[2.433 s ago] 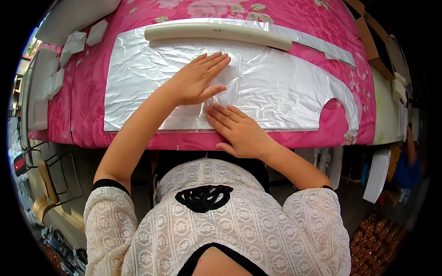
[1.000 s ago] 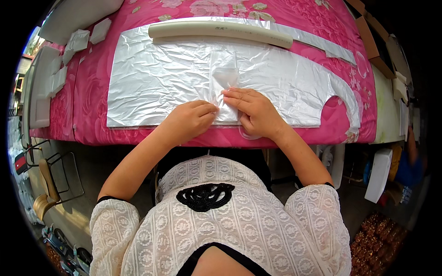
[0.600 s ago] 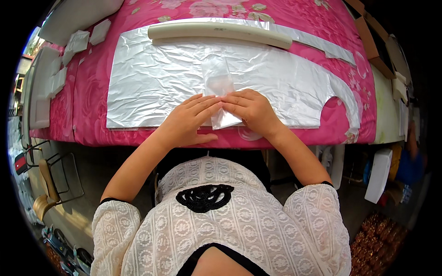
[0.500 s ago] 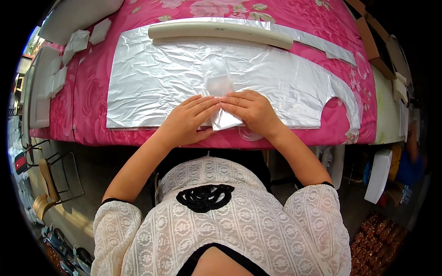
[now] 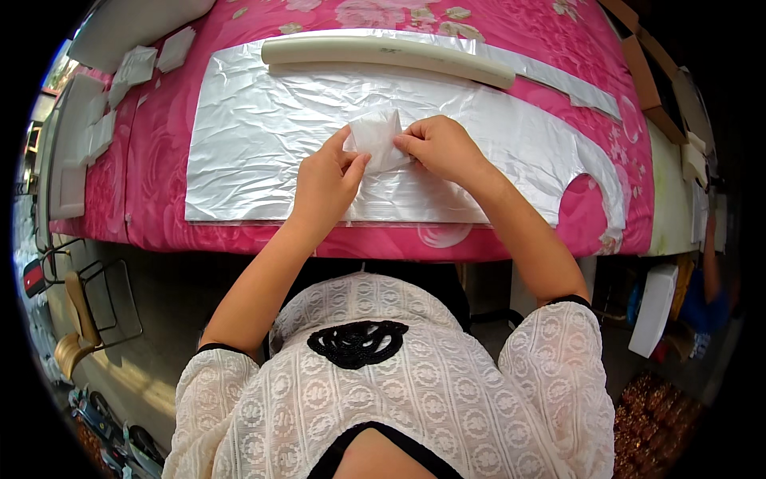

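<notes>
A thin, see-through white plastic sheet [image 5: 377,137], folded into a small packet, is held over a stack of silvery plastic sheets [image 5: 263,152]. My left hand [image 5: 325,177] grips the packet's left side between thumb and fingers. On its right edge, the thumb and forefinger of my right hand [image 5: 440,146] pinch it, with the other fingers curled in. Whether the packet touches the stack below I cannot tell. The stack has a rounded notch cut into its right end.
A long cream tube [image 5: 383,54] lies across the back of the stack. Small white packets [image 5: 134,68] are at the left on the pink flowered tablecloth [image 5: 159,160]. Cardboard boxes [image 5: 650,80] stand at the far right. A chair [image 5: 76,319] is on the floor at left.
Both hands have moved away from the table's front edge and from flat fingers to a pinching grip. The plastic sheet, earlier long with its near end at the edge, is now a shorter, folded packet.
</notes>
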The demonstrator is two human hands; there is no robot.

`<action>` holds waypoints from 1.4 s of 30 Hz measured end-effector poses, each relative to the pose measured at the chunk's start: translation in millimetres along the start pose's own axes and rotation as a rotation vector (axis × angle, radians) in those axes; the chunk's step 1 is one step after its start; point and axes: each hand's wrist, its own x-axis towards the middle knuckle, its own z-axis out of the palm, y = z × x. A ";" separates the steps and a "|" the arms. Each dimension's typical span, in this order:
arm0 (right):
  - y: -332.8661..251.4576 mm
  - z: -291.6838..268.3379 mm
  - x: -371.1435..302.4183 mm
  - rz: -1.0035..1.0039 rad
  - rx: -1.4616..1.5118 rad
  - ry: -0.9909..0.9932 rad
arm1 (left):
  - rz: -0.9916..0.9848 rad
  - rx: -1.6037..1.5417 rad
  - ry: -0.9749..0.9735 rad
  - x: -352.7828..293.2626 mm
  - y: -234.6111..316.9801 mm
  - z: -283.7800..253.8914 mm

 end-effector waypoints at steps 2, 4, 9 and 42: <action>-2.8 -6.1 10.4 0.061 0.001 -0.086 | -0.031 0.030 0.014 10.3 -1.3 -0.5; -5.2 -7.0 14.3 0.112 0.000 -0.128 | -0.090 0.054 -0.012 17.6 0.1 -2.8; 5.9 14.6 6.4 -0.237 -0.228 0.200 | -0.215 -0.033 -0.076 22.8 4.0 -6.8; -23.1 -6.4 0.1 -0.262 -0.639 0.286 | 0.451 0.284 0.038 8.5 -13.3 13.1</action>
